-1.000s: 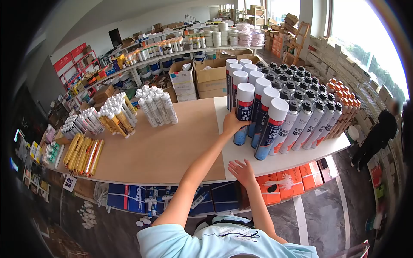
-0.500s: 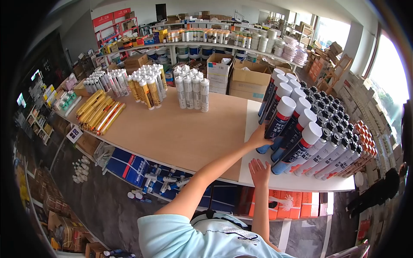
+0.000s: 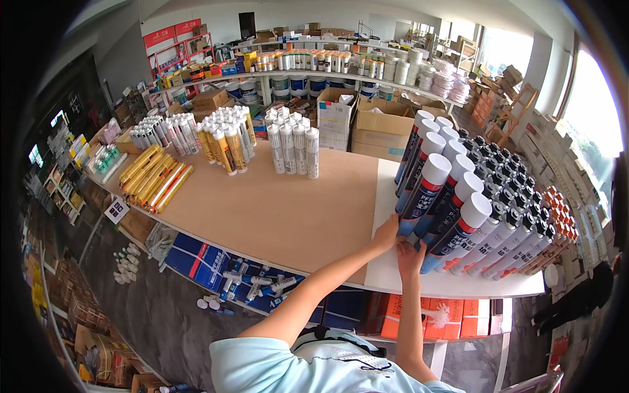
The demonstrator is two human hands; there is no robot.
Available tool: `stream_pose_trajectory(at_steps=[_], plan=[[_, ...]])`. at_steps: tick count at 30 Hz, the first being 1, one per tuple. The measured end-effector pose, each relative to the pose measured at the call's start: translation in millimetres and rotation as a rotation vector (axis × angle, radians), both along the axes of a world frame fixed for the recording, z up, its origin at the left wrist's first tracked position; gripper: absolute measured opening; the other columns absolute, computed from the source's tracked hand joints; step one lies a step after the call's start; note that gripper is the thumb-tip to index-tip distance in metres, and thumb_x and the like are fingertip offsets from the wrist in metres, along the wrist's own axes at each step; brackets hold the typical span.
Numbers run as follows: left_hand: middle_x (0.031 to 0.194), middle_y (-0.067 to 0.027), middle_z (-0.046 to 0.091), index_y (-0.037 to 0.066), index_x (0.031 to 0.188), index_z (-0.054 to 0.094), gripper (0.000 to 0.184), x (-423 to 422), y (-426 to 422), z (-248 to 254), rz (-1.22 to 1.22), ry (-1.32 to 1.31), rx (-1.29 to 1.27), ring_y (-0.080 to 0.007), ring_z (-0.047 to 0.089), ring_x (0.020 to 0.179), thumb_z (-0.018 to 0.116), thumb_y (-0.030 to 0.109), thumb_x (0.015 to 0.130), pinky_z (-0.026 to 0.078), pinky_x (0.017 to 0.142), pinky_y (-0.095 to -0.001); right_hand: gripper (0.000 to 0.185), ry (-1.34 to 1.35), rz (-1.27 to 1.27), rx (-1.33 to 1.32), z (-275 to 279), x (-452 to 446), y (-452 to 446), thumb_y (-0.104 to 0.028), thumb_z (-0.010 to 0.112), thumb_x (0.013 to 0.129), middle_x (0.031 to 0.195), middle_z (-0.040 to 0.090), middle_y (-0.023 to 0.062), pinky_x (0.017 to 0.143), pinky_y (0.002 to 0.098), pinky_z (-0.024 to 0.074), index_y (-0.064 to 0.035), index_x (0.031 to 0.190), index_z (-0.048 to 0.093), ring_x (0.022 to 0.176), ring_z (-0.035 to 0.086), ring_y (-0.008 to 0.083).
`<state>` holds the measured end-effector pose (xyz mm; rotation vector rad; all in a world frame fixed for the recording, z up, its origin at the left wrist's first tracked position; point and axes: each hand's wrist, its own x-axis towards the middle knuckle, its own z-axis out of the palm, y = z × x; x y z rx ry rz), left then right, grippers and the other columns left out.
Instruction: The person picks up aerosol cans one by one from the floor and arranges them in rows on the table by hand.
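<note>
White-capped spray cans (image 3: 426, 190) with dark blue and red labels stand in rows on the white right part of the table. My left hand (image 3: 387, 234) is closed around the lower left side of the front can in the left row; its fingertips are partly hidden. Just right of it, my right hand (image 3: 411, 257) touches the bases of the front cans, palm up, fingers and thumb apart. Against these rows stand grey cans with black tops (image 3: 501, 226), then brown cans with orange tops (image 3: 557, 219).
White tubes (image 3: 293, 147), yellow-and-white tubes (image 3: 229, 141) and gold foil packs (image 3: 154, 180) are on the brown table surface (image 3: 282, 216). Cardboard boxes (image 3: 382, 128) stand behind the table. Orange boxes (image 3: 445, 318) lie beneath it. A person (image 3: 580, 298) is at the far right.
The view has turned left. My left hand has slid lower on the can. My right hand has moved from beside the cans up to their bases, close to my left hand.
</note>
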<state>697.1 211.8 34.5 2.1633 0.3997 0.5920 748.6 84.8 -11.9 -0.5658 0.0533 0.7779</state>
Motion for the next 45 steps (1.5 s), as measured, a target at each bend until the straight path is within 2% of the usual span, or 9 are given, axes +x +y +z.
stream_pose_trajectory(at_steps=[2,7,9,14,19,32,38,40,45], plan=[[0.109,-0.0226,0.06,0.0,0.121,0.04,0.065,0.4,4.1,-9.9,0.026,-0.046,0.199,-0.0399,0.06,0.102,0.077,0.023,0.072,0.049,0.081,-0.0442,0.086,0.021,-0.033,0.029,-4.3,-0.8,5.0,-0.049,0.058,0.084,0.127,0.042,0.0202,0.11,0.0353,0.0319,0.0193,0.13,0.033,0.122,0.042,0.0288],[0.107,-0.0225,0.063,0.0,0.119,0.041,0.063,-2.1,6.1,-5.7,-0.05,-0.069,0.077,-0.0391,0.061,0.101,0.077,0.021,0.072,0.049,0.08,-0.0423,0.085,-0.016,-0.094,0.035,-11.4,-1.1,9.0,-0.049,0.057,0.084,0.13,0.043,0.0194,0.11,0.0361,0.0311,0.0177,0.131,0.034,0.124,0.041,0.0284],[0.108,-0.0247,0.06,-0.001,0.116,0.042,0.058,-0.3,5.6,-5.1,-0.036,-0.074,0.06,-0.0419,0.059,0.101,0.075,0.018,0.073,0.049,0.078,-0.045,0.075,0.003,-0.04,-0.004,-11.2,2.4,8.8,-0.049,0.054,0.086,0.129,0.046,0.0157,0.108,0.0344,0.0315,0.0124,0.128,0.042,0.122,0.043,0.0245],[0.107,-0.0251,0.061,-0.001,0.116,0.042,0.058,4.7,6.0,0.9,-0.014,-0.077,0.115,-0.0431,0.059,0.099,0.075,0.015,0.072,0.049,0.078,-0.0449,0.077,0.054,-0.059,0.021,-5.2,9.1,13.4,-0.046,0.055,0.086,0.131,0.046,0.0182,0.112,0.0357,0.0298,0.0147,0.13,0.039,0.126,0.041,0.0274],[0.103,-0.028,0.061,-0.004,0.115,0.04,0.058,14.3,11.2,-0.4,-0.045,-0.054,0.104,-0.0454,0.06,0.096,0.075,0.014,0.072,0.049,0.077,-0.0465,0.067,0.088,-0.106,0.011,-9.5,13.3,21.4,-0.044,0.055,0.087,0.12,0.051,0.0152,0.105,0.0346,0.0366,0.0112,0.124,0.046,0.117,0.048,0.0257],[0.097,-0.0288,0.064,-0.006,0.118,0.041,0.069,40.2,10.2,-6.6,0.015,-0.026,0.091,-0.0451,0.061,0.094,0.08,0.015,0.065,0.051,0.077,-0.0472,0.054,-0.009,-0.106,0.109,-20.5,19.5,30.2,-0.041,0.053,0.088,0.11,0.055,0.0105,0.104,0.0342,0.0368,0.0051,0.116,0.05,0.11,0.052,0.0226],[0.096,-0.0286,0.064,-0.005,0.122,0.038,0.075,49.2,21.3,-11.4,0.008,0.03,0.116,-0.0461,0.061,0.094,0.081,0.018,0.064,0.051,0.077,-0.048,0.052,0.03,-0.166,0.055,-12.6,15.0,35.3,-0.04,0.052,0.09,0.115,0.053,0.0113,0.104,0.0355,0.0365,0.005,0.117,0.049,0.113,0.051,0.0227],[0.099,-0.0289,0.062,-0.005,0.118,0.039,0.07,50.3,25.2,-12.5,-0.041,0.038,0.105,-0.045,0.06,0.097,0.081,0.015,0.065,0.05,0.08,-0.0476,0.056,-0.002,-0.137,0.058,-12.8,14.0,35.6,-0.042,0.053,0.09,0.119,0.052,0.0107,0.106,0.0362,0.0351,0.004,0.121,0.047,0.117,0.049,0.0232],[0.109,-0.0277,0.059,-0.003,0.123,0.039,0.075,48.1,28.3,-16.4,-0.069,-0.082,0.116,-0.044,0.058,0.101,0.081,0.018,0.064,0.05,0.082,-0.0469,0.066,0.002,-0.137,-0.03,-9.0,2.5,33.8,-0.044,0.052,0.089,0.127,0.049,0.0115,0.11,0.0378,0.0324,0.0053,0.131,0.041,0.122,0.046,0.0241]])
